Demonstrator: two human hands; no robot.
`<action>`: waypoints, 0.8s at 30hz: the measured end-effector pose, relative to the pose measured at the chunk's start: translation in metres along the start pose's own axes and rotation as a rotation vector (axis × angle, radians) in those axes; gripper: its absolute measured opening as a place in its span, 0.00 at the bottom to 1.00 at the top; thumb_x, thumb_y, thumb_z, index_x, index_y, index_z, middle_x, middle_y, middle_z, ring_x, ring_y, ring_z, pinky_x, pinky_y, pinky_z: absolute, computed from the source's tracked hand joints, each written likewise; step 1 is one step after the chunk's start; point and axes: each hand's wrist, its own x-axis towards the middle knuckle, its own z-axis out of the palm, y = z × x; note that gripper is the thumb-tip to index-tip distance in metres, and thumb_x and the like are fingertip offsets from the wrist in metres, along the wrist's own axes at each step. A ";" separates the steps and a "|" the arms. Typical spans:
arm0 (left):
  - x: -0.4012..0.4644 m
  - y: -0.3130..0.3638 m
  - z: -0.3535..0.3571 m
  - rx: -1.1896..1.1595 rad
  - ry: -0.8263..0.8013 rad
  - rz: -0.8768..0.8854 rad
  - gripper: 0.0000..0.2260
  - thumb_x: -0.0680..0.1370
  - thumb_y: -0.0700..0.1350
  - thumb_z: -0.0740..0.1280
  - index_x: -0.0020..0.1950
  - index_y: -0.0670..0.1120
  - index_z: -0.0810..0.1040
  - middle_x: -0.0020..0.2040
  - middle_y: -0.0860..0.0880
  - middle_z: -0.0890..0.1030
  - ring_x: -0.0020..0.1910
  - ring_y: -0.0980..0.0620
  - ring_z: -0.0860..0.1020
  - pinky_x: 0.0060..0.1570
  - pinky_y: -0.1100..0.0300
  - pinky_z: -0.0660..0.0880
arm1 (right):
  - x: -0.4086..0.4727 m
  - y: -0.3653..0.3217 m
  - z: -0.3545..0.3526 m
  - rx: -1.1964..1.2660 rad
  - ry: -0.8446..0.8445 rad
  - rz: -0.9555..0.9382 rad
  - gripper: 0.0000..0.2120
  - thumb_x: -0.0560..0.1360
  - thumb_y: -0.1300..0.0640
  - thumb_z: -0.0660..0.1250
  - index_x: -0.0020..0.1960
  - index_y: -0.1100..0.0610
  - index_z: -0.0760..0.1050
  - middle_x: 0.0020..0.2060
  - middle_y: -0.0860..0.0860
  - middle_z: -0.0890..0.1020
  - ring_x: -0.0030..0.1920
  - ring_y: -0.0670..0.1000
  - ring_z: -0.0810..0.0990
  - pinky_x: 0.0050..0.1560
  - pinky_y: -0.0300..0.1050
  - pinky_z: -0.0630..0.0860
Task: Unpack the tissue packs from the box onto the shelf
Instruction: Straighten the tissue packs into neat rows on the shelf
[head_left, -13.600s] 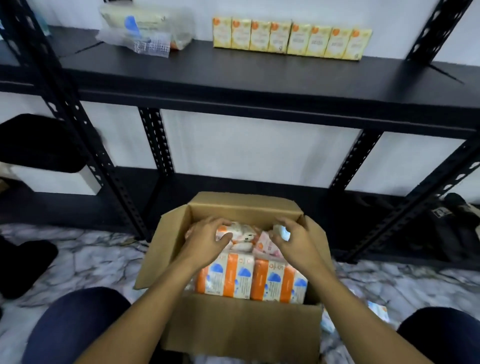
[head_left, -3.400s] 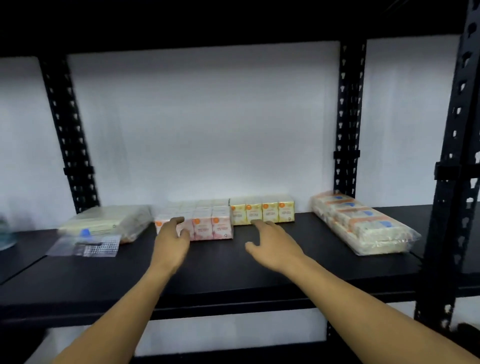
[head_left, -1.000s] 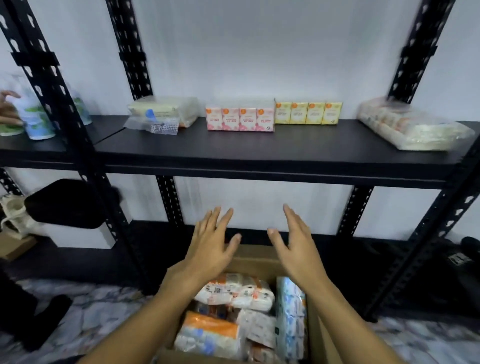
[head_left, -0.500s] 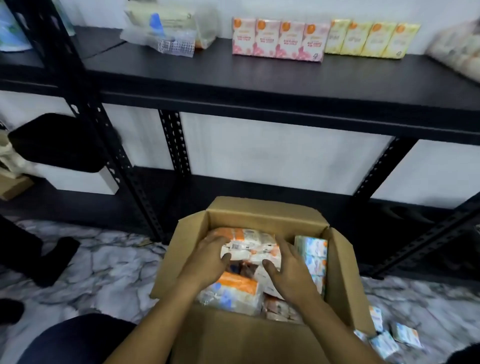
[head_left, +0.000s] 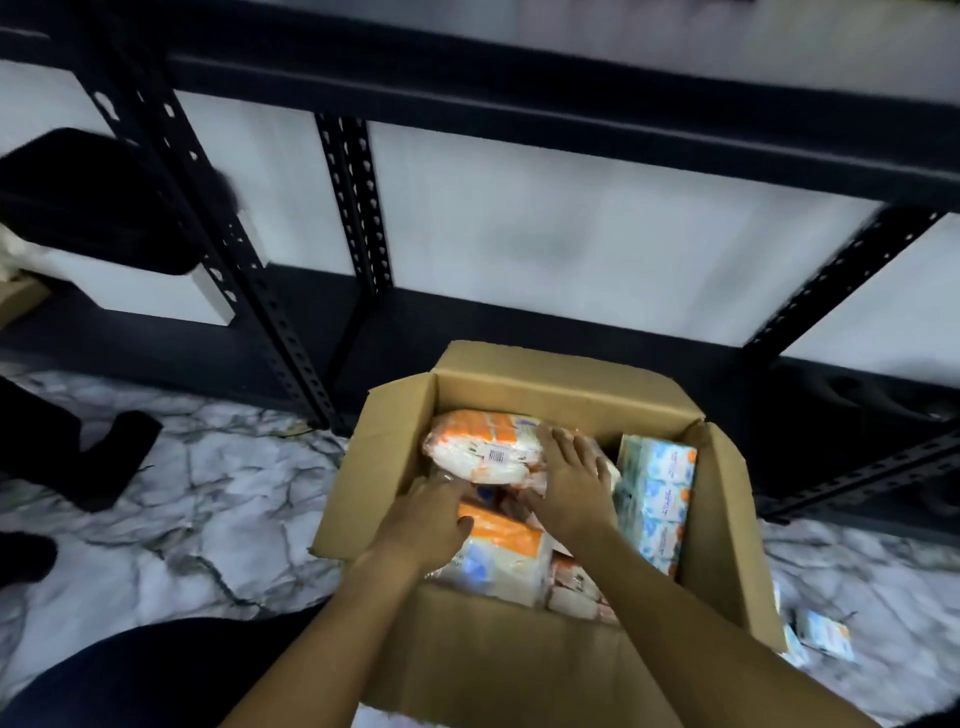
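Down on the marble floor (head_left: 171, 499), in front of the black shelf (head_left: 519, 98), an open cardboard box (head_left: 498, 670) packed with tissue packs. Both hands in the box. Left hand (head_left: 426, 519) reaching in low, fingers tucked under the far orange-and-white pack (head_left: 483, 452); grip hidden, so cannot tell how far curled. Right hand (head_left: 571, 483) laid flat on top of that same pack's right end, fingers straight and spread, pressing rather than gripping. Pack lying across the far left of the box, wrapped in clear film, white barcode sticker (head_left: 496, 455) on its face; digits too blurred to read. Nearer, under the left wrist, an orange-and-blue pack (head_left: 498, 556), print smeared. Along the right wall, a row of blue-and-white packs (head_left: 657, 488) standing on edge, lines of small text there but not legible. No brand name readable anywhere. Out on the floor right of the box, 2 small loose packs (head_left: 821, 636). Bottom left, a dark-trousered knee (head_left: 130, 670).
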 end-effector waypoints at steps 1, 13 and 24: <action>0.001 0.001 0.000 -0.004 0.002 0.002 0.17 0.79 0.48 0.65 0.69 0.51 0.73 0.68 0.49 0.74 0.68 0.47 0.69 0.64 0.52 0.70 | 0.002 0.001 0.000 -0.007 -0.007 0.010 0.42 0.75 0.45 0.67 0.80 0.46 0.45 0.79 0.48 0.55 0.79 0.56 0.49 0.77 0.59 0.50; 0.005 0.004 0.006 0.042 -0.036 -0.014 0.17 0.79 0.49 0.64 0.68 0.52 0.72 0.65 0.50 0.76 0.65 0.48 0.70 0.61 0.50 0.72 | -0.002 0.015 -0.014 -0.189 0.087 -0.041 0.37 0.72 0.37 0.68 0.76 0.48 0.59 0.69 0.49 0.70 0.69 0.57 0.67 0.67 0.57 0.66; 0.006 0.000 0.007 0.094 -0.085 0.015 0.20 0.77 0.53 0.67 0.69 0.56 0.73 0.66 0.50 0.76 0.67 0.48 0.70 0.65 0.50 0.69 | -0.029 0.026 -0.039 0.056 0.216 -0.090 0.33 0.70 0.43 0.72 0.72 0.50 0.69 0.62 0.49 0.75 0.64 0.55 0.72 0.65 0.56 0.70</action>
